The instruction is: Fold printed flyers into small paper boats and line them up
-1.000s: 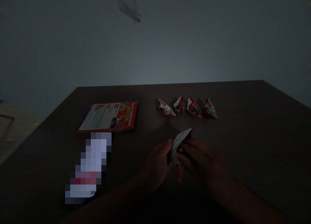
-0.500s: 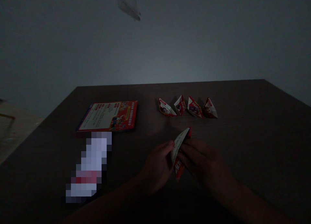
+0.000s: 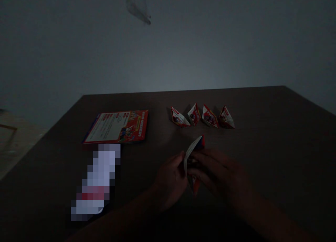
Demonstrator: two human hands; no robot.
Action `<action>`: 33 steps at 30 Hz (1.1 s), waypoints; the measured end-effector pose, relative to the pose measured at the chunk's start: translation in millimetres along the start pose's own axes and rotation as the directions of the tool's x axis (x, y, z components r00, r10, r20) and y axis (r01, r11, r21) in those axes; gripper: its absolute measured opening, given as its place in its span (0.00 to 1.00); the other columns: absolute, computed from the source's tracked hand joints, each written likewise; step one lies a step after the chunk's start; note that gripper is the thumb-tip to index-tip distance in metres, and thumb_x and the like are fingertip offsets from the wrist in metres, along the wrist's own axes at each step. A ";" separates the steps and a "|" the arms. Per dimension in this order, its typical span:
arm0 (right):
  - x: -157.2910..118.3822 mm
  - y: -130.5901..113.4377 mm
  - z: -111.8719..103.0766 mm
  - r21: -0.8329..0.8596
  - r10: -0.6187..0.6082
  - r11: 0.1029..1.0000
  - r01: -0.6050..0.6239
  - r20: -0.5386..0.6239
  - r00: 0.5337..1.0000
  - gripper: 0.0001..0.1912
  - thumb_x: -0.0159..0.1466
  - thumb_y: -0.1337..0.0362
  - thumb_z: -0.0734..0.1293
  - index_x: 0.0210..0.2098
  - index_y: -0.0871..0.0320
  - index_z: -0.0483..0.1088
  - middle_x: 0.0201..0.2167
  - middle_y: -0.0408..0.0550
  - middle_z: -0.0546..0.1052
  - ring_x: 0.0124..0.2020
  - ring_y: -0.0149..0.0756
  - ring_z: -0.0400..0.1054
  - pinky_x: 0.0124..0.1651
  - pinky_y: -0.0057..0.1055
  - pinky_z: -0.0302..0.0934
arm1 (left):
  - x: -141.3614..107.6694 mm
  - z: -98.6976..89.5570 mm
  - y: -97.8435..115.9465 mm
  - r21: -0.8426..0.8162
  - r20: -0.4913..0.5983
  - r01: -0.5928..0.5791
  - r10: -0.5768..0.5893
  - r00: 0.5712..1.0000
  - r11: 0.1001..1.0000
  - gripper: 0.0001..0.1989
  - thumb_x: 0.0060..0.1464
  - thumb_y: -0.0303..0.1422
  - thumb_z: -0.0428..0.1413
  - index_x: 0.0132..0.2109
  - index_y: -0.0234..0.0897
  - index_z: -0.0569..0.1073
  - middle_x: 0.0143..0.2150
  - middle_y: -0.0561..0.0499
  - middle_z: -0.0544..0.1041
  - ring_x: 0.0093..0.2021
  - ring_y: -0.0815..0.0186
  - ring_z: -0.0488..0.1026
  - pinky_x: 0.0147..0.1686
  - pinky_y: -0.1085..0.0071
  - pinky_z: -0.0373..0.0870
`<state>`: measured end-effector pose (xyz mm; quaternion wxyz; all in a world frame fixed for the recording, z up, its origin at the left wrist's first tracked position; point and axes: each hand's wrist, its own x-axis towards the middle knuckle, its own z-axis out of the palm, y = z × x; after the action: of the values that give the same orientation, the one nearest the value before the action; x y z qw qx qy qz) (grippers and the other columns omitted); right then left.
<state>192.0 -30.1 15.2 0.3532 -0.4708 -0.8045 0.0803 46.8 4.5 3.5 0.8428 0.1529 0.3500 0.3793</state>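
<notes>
Between my two hands is a folded paper boat (image 3: 194, 148), printed white, red and dark blue, tilted on end with its fold spread. My left hand (image 3: 172, 180) grips its left side, the thumb at the upper edge. From the right, my right hand (image 3: 220, 170) holds the other side, with fingertips reaching into the fold. Some fingers are hidden behind the paper and in shadow. Beyond my hands, several similar folded paper boats stand in a row, among them one at the left (image 3: 180, 118) and one at the right (image 3: 226, 118).
A stack of printed red and white sheets (image 3: 112, 128) lies on the dark table (image 3: 252, 105) at the left. In front of it is a pixelated, lit object (image 3: 98, 179), perhaps a phone. A pale wall (image 3: 210, 42) rises behind, with a clear plastic piece (image 3: 138, 7) at the top.
The held paper boat has turned slightly and its fold looks wider apart. My right fingers have shifted a little left, deeper into it. The row of boats stays in place.
</notes>
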 end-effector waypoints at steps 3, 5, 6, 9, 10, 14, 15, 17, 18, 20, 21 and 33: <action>-2.6 -0.3 -7.6 -0.008 -0.028 1.000 0.027 -0.106 0.994 0.14 0.61 0.68 0.68 0.47 0.60 0.69 0.43 0.52 0.75 0.43 0.36 0.71 0.45 0.31 0.69 | -2.0 3.7 5.5 -0.094 -0.013 0.082 -0.084 0.996 0.992 0.16 0.62 0.32 0.46 0.35 0.30 0.76 0.31 0.47 0.76 0.31 0.69 0.72 0.32 0.74 0.67; -3.3 -0.3 -10.8 -0.019 -0.024 1.000 0.022 -0.169 0.985 0.12 0.60 0.71 0.68 0.44 0.60 0.70 0.39 0.51 0.76 0.40 0.35 0.72 0.43 0.29 0.69 | -2.7 6.3 7.5 -0.106 -0.014 0.096 -0.098 0.995 0.990 0.17 0.62 0.32 0.45 0.35 0.29 0.76 0.31 0.46 0.77 0.30 0.67 0.73 0.33 0.72 0.68; -3.1 -0.4 -11.4 -0.018 -0.017 1.000 0.014 -0.186 0.982 0.12 0.59 0.71 0.69 0.43 0.60 0.71 0.38 0.50 0.77 0.39 0.34 0.72 0.41 0.28 0.70 | -2.8 7.4 7.8 -0.099 -0.015 0.083 -0.085 0.996 0.992 0.17 0.62 0.32 0.45 0.35 0.29 0.76 0.30 0.46 0.77 0.30 0.66 0.73 0.33 0.71 0.68; -0.8 -1.3 -10.9 0.001 0.021 1.000 -0.022 -0.216 0.976 0.11 0.59 0.70 0.69 0.42 0.60 0.71 0.35 0.51 0.77 0.35 0.35 0.72 0.36 0.29 0.70 | -2.4 8.7 6.3 -0.077 -0.002 0.039 -0.039 0.999 0.996 0.15 0.61 0.31 0.46 0.36 0.30 0.76 0.30 0.46 0.77 0.31 0.65 0.74 0.33 0.70 0.68; 0.2 -1.7 -10.5 0.012 0.035 0.999 -0.033 -0.224 0.974 0.10 0.59 0.70 0.69 0.42 0.59 0.71 0.35 0.51 0.77 0.34 0.35 0.72 0.35 0.29 0.70 | -2.1 8.4 5.4 -0.071 0.016 0.031 -0.029 0.999 0.997 0.15 0.61 0.30 0.46 0.36 0.30 0.77 0.31 0.45 0.77 0.32 0.64 0.74 0.33 0.70 0.68; 2.3 -2.4 -9.5 0.055 0.065 0.997 -0.053 -0.235 0.970 0.09 0.60 0.72 0.67 0.41 0.59 0.71 0.33 0.50 0.76 0.32 0.34 0.71 0.32 0.28 0.68 | -0.2 3.8 2.4 -0.048 0.077 -0.009 0.012 0.997 0.999 0.13 0.58 0.30 0.48 0.37 0.30 0.77 0.33 0.44 0.78 0.34 0.62 0.74 0.34 0.69 0.69; 2.0 -2.4 -9.6 0.064 0.068 0.996 -0.055 -0.228 0.971 0.09 0.60 0.72 0.67 0.40 0.59 0.71 0.32 0.50 0.75 0.31 0.34 0.71 0.31 0.28 0.68 | 0.3 2.4 2.0 -0.042 0.080 -0.024 0.027 0.996 0.999 0.12 0.57 0.30 0.49 0.37 0.30 0.77 0.34 0.44 0.78 0.35 0.62 0.74 0.34 0.69 0.69; 0.3 -2.6 -9.9 0.080 0.073 0.995 -0.058 -0.195 0.978 0.07 0.60 0.71 0.67 0.39 0.60 0.70 0.30 0.48 0.75 0.30 0.33 0.70 0.30 0.27 0.66 | 1.3 0.0 1.7 -0.042 0.076 -0.048 0.051 0.996 0.998 0.09 0.54 0.29 0.52 0.37 0.30 0.77 0.36 0.44 0.78 0.36 0.62 0.74 0.36 0.69 0.70; -0.8 -3.1 -10.2 0.091 0.069 0.994 -0.054 -0.172 0.983 0.06 0.60 0.71 0.67 0.38 0.59 0.70 0.28 0.47 0.74 0.29 0.32 0.70 0.29 0.27 0.66 | 1.7 -0.9 1.8 -0.049 0.070 -0.052 0.056 0.996 0.997 0.09 0.53 0.28 0.53 0.37 0.30 0.77 0.37 0.44 0.78 0.37 0.62 0.74 0.38 0.69 0.70; -2.8 -5.1 -10.3 0.114 0.035 0.993 -0.021 -0.120 0.992 0.05 0.60 0.70 0.67 0.37 0.59 0.69 0.27 0.46 0.74 0.27 0.32 0.70 0.28 0.27 0.66 | 2.2 -1.8 2.2 -0.068 0.044 -0.055 0.059 0.997 0.996 0.07 0.52 0.27 0.53 0.36 0.31 0.76 0.37 0.45 0.77 0.39 0.62 0.74 0.41 0.68 0.69; -3.6 -6.3 -10.1 0.122 0.002 0.993 0.011 -0.105 0.994 0.06 0.59 0.68 0.68 0.37 0.59 0.68 0.27 0.46 0.74 0.27 0.32 0.70 0.29 0.28 0.66 | 2.2 -1.9 2.5 -0.071 0.029 -0.058 0.060 0.998 0.996 0.07 0.51 0.26 0.54 0.35 0.31 0.76 0.36 0.46 0.77 0.39 0.62 0.74 0.42 0.68 0.69; -3.3 -4.2 -1.3 0.073 -0.137 0.986 0.147 -0.128 0.982 0.12 0.58 0.75 0.67 0.41 0.59 0.69 0.32 0.48 0.78 0.32 0.32 0.73 0.34 0.28 0.69 | 2.5 -0.3 2.4 -0.074 -0.007 -0.137 0.137 0.991 0.988 0.04 0.52 0.28 0.55 0.37 0.33 0.73 0.37 0.47 0.76 0.38 0.64 0.73 0.41 0.68 0.68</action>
<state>190.9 -35.4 16.5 0.4257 -0.4012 -0.8089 0.0589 46.5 7.9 3.4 0.8195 0.1449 0.3253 0.4490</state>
